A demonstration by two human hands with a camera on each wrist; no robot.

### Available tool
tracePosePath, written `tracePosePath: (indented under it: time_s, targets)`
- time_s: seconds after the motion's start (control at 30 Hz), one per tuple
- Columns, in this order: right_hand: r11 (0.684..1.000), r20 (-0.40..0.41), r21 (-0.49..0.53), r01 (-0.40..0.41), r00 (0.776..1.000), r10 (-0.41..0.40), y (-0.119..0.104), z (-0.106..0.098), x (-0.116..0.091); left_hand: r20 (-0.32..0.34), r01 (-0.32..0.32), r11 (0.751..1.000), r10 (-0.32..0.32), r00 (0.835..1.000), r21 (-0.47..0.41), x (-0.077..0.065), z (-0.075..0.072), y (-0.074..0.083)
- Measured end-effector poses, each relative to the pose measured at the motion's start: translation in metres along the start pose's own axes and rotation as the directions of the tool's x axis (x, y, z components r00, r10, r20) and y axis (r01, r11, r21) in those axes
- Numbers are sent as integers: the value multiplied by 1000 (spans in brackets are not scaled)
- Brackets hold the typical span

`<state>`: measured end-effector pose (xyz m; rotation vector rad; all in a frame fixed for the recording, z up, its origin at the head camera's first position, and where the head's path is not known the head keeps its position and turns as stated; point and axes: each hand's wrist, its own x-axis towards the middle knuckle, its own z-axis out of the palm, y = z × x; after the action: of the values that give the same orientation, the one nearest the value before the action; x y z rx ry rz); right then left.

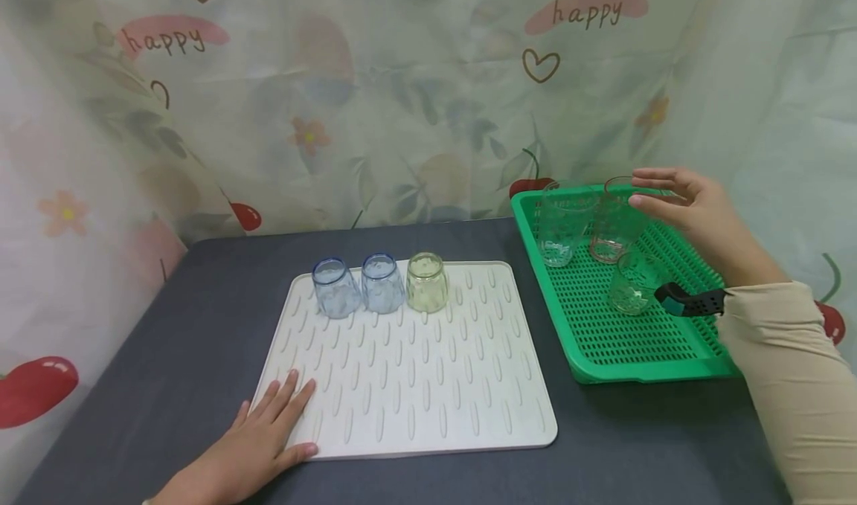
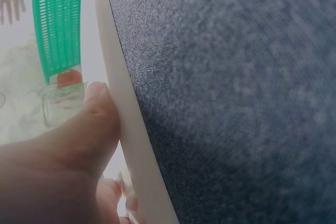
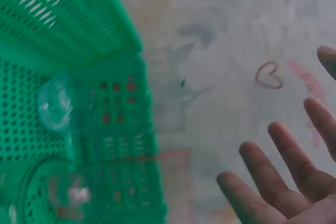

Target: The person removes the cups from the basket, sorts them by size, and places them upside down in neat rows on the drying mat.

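Note:
In the head view my left hand (image 1: pixel 257 438) rests with spread fingers on the near left corner of a white ridged drying mat (image 1: pixel 415 386). Its thumb lies along the mat's edge in the left wrist view. My right hand (image 1: pixel 692 211) is raised over a green perforated basket (image 1: pixel 569 352), fingers extended and holding nothing. Just beside its fingertips stands a tall clear glass with a reddish rim (image 1: pixel 612 230). Another tall clear glass (image 1: pixel 562 226) is left of it, and a shorter clear glass (image 1: pixel 636 285) sits nearer in the basket.
Along the mat's far edge, two bluish glasses (image 1: pixel 337 289) and a yellowish glass (image 1: pixel 427 285) stand upside down in a row. A dark cloth (image 1: pixel 221 326) covers the table. Behind hangs a printed curtain (image 1: pixel 415 103), close to the basket's far side.

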<state>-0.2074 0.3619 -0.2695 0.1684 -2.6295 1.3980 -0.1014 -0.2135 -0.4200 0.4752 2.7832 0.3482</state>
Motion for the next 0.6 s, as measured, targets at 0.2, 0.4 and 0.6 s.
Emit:
tracePosePath:
  time_s: [0.2, 0.4, 0.6]
  targets:
    - [982, 132, -155, -112, 982, 133, 27, -5, 4, 2, 0, 1000, 0, 1000, 2, 0, 1, -1]
    - [952, 286, -283, -116, 937, 199, 42, -8, 11, -9, -8, 1000, 8, 1000, 6, 0, 1, 1]
    - [927, 433, -368, -78, 867, 245, 57, -8, 12, -11, -7, 1000, 7, 1000, -4, -1, 0, 2]
